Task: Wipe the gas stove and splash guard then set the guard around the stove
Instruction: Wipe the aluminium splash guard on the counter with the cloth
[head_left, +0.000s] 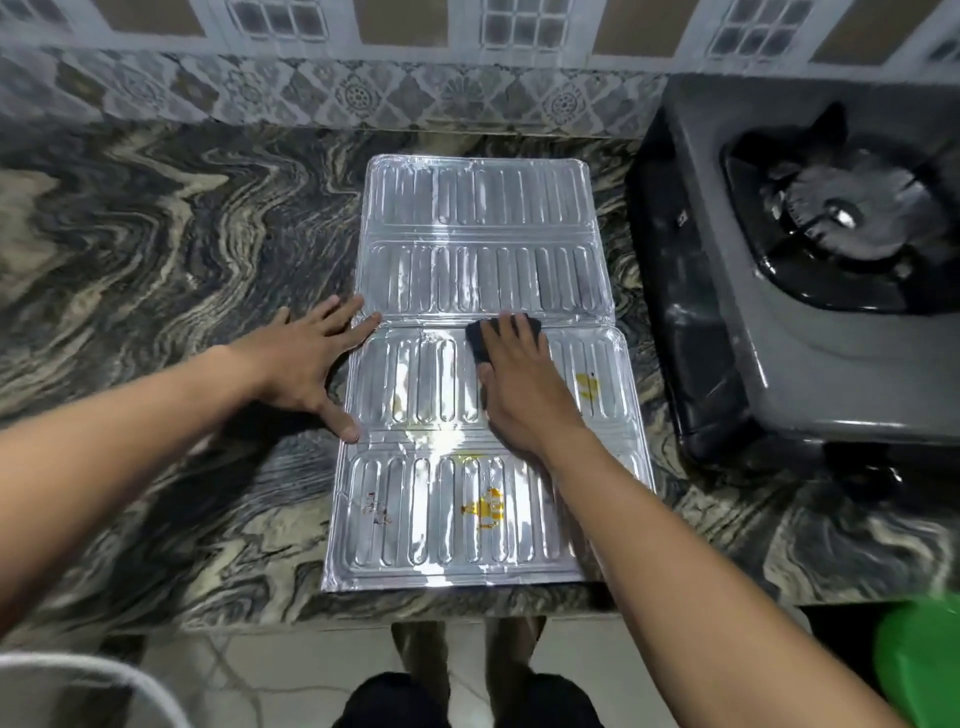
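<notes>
A silver foil splash guard (467, 260) lies flat and unfolded on the marble counter, its ribbed panels running away from me. Yellow stains (485, 506) mark the nearest panel, and another yellow spot (588, 385) sits on the second panel. My right hand (524, 395) presses a dark cloth (480, 340) onto the second panel near the fold. My left hand (306, 364) rests flat with fingers spread on the counter, its fingertips and thumb touching the guard's left edge. The grey gas stove (810, 332) stands to the right, with its black burner (852, 218) at the top.
The patterned marble counter (156, 234) stretches left of the guard. A tiled wall (363, 88) backs it. A green object (919, 660) shows at the lower right below the counter edge, and a white rim (78, 670) at the lower left. My feet stand on the tiled floor.
</notes>
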